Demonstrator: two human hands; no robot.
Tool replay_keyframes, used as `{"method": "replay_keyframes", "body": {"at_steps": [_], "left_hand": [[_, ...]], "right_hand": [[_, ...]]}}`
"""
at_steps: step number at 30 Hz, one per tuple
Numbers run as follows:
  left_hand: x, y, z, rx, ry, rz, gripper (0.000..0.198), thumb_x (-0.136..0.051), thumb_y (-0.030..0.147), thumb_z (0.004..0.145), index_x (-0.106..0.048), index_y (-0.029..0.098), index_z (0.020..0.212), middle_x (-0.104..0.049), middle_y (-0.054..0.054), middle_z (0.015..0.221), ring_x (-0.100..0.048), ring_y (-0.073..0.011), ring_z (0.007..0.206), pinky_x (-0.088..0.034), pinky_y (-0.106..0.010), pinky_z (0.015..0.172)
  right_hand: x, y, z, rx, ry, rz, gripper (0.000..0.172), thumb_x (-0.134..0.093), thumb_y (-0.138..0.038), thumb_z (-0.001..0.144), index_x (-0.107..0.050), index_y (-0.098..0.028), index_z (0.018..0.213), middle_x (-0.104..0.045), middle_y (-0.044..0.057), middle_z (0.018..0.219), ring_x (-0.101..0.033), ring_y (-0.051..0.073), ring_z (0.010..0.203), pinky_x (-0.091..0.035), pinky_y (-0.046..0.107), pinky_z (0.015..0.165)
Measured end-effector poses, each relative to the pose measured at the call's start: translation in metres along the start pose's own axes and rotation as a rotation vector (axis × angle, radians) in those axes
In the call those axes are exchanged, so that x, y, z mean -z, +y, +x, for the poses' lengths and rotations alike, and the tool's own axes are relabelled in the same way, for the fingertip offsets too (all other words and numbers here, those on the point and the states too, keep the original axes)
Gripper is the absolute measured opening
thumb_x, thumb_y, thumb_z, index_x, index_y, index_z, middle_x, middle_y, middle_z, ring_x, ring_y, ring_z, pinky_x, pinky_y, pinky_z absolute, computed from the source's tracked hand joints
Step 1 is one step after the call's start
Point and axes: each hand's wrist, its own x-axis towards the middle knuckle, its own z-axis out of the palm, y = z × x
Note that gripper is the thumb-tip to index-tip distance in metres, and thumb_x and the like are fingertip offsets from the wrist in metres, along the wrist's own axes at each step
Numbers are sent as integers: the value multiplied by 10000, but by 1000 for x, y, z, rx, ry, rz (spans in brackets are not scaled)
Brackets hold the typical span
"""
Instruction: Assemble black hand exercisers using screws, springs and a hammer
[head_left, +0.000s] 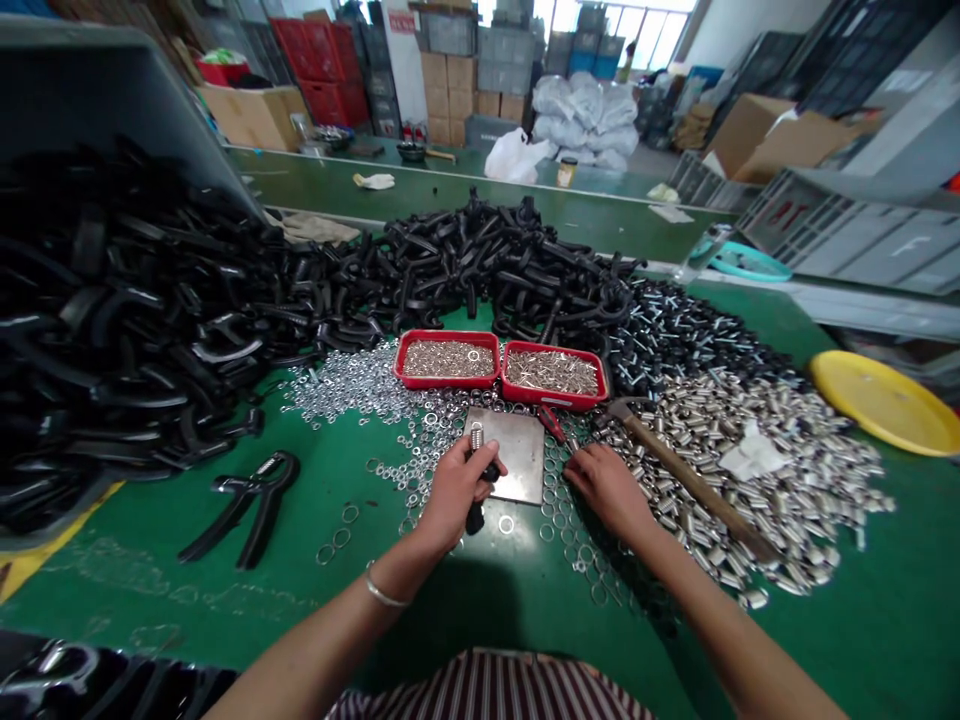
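Note:
My left hand is closed round a black plastic handle piece with a metal spring sticking up from it, held over the edge of a small grey metal plate. My right hand rests palm down on the green table among loose metal rings, fingers curled toward the plate; what they pinch, if anything, is hidden. A hammer with a wooden handle lies just right of this hand.
Two red trays of small metal parts sit behind the plate. Black handle pieces are heaped left and behind, metal sleeves right. An assembled hand gripper lies at left, a yellow dish at right.

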Motion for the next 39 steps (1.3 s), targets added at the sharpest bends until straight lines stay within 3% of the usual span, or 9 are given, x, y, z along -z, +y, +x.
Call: {"method": "replay_keyframes", "body": {"at_steps": [4,7,11,14,19,24,30,35,39], "left_hand": [[4,5,-7,-34,37,105,345,-664,501,839,-619,159,856,-688,-36,832,-500,-62,550,-404,-194,538],[6,7,-13,-35,27,182,352,-646,510,849,-664,159,867,-709,-65,894,-555,-104,644,-449,-221,601],[0,7,-18,-82,9,284,296,-612,473,881,-660,181,884,-702,-47,891,-583,-133,702,-465,-244,670],[-2,6,-21,-160,21,358,243,-591,426,903,-642,190,880,-663,-16,814,-585,-146,736,-454,-249,725],[5,3,-24,-207,90,409,223,-611,420,893,-639,200,871,-645,-25,835,-588,-175,803,-435,-269,786],[9,0,-26,-237,117,491,219,-569,415,921,-636,207,903,-625,-29,841,-574,-183,805,-425,-284,792],[6,-4,-24,-269,117,586,223,-543,408,934,-628,205,895,-617,-39,862,-568,-202,838,-413,-306,824],[7,-8,-24,-275,130,571,233,-540,420,938,-635,207,928,-636,-43,896,-589,-202,870,-421,-308,848],[9,-12,-25,-240,107,511,250,-523,421,946,-635,199,915,-662,-42,894,-612,-192,856,-443,-301,830]], "right_hand": [[10,-6,-6,-73,162,244,163,-528,-323,955,-627,-223,872,-636,89,938,-574,260,936,-437,409,879],[14,-30,-9,-194,288,559,171,-553,-371,944,-597,-232,855,-657,77,997,-591,253,974,-440,422,908],[10,-80,-3,-336,138,1178,233,-656,-441,867,-596,-240,968,-679,37,936,-648,211,835,-518,371,775],[3,-105,5,-344,40,1424,285,-671,-452,855,-598,-227,1016,-666,7,834,-644,174,723,-536,339,711],[-7,-113,13,-353,-20,1502,311,-639,-504,879,-627,-203,954,-615,-29,651,-594,139,600,-516,295,642],[-15,-117,10,-399,-127,1617,340,-670,-537,845,-620,-201,849,-662,0,713,-579,125,574,-530,289,610],[-18,-119,6,-422,-145,1679,319,-676,-511,852,-619,-197,852,-639,-13,656,-592,132,585,-529,283,606],[-12,-117,3,-304,-176,1581,272,-711,-419,838,-616,-192,953,-671,-15,728,-628,135,619,-537,308,672],[-12,-116,0,-275,-128,1401,216,-660,-399,869,-610,-207,954,-659,-25,726,-619,138,591,-521,301,625]]}}
